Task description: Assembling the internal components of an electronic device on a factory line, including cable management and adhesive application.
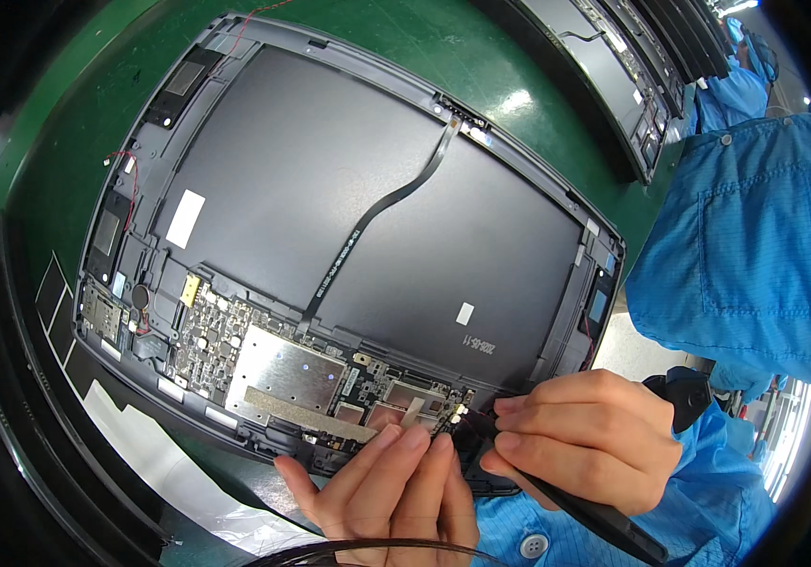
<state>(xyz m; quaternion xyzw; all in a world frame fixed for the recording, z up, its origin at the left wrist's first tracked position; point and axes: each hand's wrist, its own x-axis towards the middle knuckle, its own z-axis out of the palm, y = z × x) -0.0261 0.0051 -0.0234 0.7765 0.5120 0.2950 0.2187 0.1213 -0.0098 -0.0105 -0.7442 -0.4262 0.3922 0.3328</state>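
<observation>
A dark grey tablet housing (264, 161) lies face-down on its outer shell, its inside showing. Along its near side runs a circuit board (207, 345) with a silver shield plate (282, 369). A black flat cable (358, 231) crosses the housing from the board to the far edge. My left hand (396, 501) has its fingers stretched out, the tips resting at the board's near edge beside a small light strip (413, 413). My right hand (594, 435) is closed round a slim black hand tool (604, 524) by the board's right end. The tool's working tip is hard to make out.
More housings with boards (604, 85) stand at the far right of the green table (519, 94). A person in blue workwear (736, 227) is on the right. Black rails (56, 406) and a white sheet (169, 482) lie at the left. Thin red wires (134, 189) loop over the housing's left side.
</observation>
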